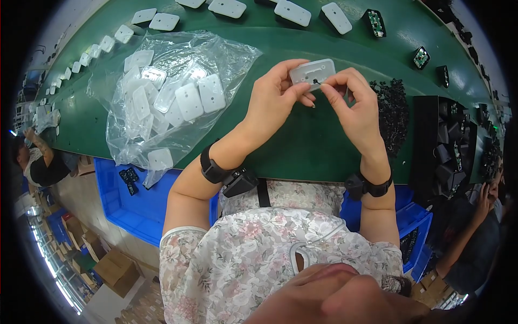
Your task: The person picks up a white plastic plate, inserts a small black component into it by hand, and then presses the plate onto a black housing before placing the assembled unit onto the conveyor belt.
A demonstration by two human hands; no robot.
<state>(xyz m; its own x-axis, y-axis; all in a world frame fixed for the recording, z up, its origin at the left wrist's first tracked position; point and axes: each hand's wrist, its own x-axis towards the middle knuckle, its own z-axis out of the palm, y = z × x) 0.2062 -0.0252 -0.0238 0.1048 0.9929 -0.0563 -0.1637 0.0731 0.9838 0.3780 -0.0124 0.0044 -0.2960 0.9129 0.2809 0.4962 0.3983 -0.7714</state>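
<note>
Left hand: the left hand (pixel 272 97) grasps one translucent white rounded-rectangle plastic plate (pixel 313 73) by its left edge, thumb and fingers pinched on it.
Right hand: the right hand (pixel 353 102) pinches a tiny black piece at the plate's lower middle; the piece is too small to tell apart, and other fingertips touch the plate's right edge.
Held plate: one, raised above the green conveyor belt (pixel 307 146), between both hands, its flat face turned toward the camera.
Bag: one crumpled clear plastic bag (pixel 162 94) lies on the belt to the left of the hands, holding many of the same white plates, overlapping so that they cannot be counted.
Belt row: at least four white plates (pixel 291 12) sit along the far edge at top, and a further line (pixel 102 48) curves down the left.
Black bits: one heap of small black parts (pixel 393 108) lies just beside the right hand.
Tray: one black tray (pixel 445 146) of dark components stands at the right.
Bins: blue plastic bins (pixel 135 200) sit below the belt's near edge.
Wristbands: two black wrist devices (pixel 224 175), one on each forearm.
</note>
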